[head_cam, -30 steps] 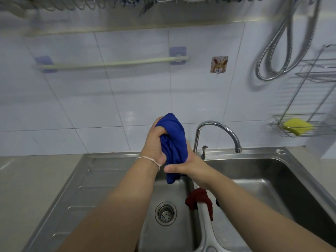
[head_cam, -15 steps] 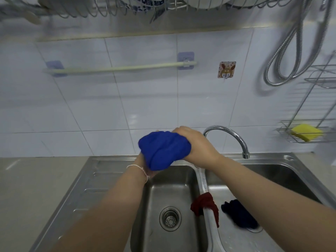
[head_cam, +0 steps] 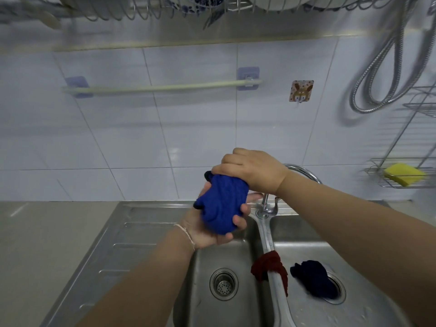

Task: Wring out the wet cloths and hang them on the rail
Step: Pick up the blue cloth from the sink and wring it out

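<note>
A bright blue cloth (head_cam: pixel 221 204) is bunched between both hands above the left sink basin (head_cam: pixel 224 310). My left hand (head_cam: pixel 210 230) cups it from below, palm up, fingers curled around its lower end. From above, my right hand (head_cam: pixel 252 171) clamps its upper end. A dark red cloth (head_cam: pixel 269 267) is draped over the divider between the basins. A dark navy cloth (head_cam: pixel 313 279) lies in the right basin by its drain. The pale rail (head_cam: pixel 162 88) on the tiled wall is bare.
The chrome tap (head_cam: pixel 304 172) curves up behind my right wrist. A wire shelf at the right holds a yellow sponge (head_cam: pixel 404 174). A metal shower hose (head_cam: pixel 382 74) loops on the wall. A dish rack (head_cam: pixel 151 8) hangs overhead. The ribbed drainboard (head_cam: pixel 132 234) lies left of the basin.
My hands have turned around the blue cloth: the right hand went from its lower end to its top, the left from behind it to underneath. The view tilted up.
</note>
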`<state>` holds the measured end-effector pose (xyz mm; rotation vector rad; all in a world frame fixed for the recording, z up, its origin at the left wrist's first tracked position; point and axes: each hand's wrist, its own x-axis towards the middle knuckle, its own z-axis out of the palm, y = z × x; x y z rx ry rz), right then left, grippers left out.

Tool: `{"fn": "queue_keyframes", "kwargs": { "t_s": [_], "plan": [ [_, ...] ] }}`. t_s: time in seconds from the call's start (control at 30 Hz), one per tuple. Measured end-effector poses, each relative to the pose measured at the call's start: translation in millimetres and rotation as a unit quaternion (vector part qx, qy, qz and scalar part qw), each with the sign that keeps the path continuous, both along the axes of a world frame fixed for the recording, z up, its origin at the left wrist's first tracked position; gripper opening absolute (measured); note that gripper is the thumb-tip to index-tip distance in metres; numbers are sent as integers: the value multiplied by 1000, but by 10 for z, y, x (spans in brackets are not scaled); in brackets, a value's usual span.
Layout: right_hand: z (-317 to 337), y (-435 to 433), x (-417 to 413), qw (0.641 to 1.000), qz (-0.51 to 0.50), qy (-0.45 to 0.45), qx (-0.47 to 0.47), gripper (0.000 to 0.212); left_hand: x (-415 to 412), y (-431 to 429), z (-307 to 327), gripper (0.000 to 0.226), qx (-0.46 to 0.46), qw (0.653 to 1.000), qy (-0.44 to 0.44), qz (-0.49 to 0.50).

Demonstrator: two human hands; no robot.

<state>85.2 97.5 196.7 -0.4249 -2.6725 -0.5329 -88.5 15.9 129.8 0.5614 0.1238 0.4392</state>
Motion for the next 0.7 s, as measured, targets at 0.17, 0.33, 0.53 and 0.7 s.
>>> {"fn": "queue_keyframes", "kwargs": {
  "t_s": [0.17, 0.33, 0.53, 0.7],
  "plan": [
    [-161, 66, 21, 996, -22, -85, -9, 46, -162, 45, 131, 89, 127, 945, 296, 54],
    [-328, 5, -69, 980, -112, -141, -87, 40, -138, 172, 143, 67, 214, 805, 549, 67],
    [-523, -53, -197, 953, -202, -161, -161, 30, -64, 326, 3, 31, 304, 659, 685, 64],
    [-667, -106, -230, 929, -266, -149, -209, 24, 51, 372, -202, 29, 377, 552, 732, 132]
  ]
}}
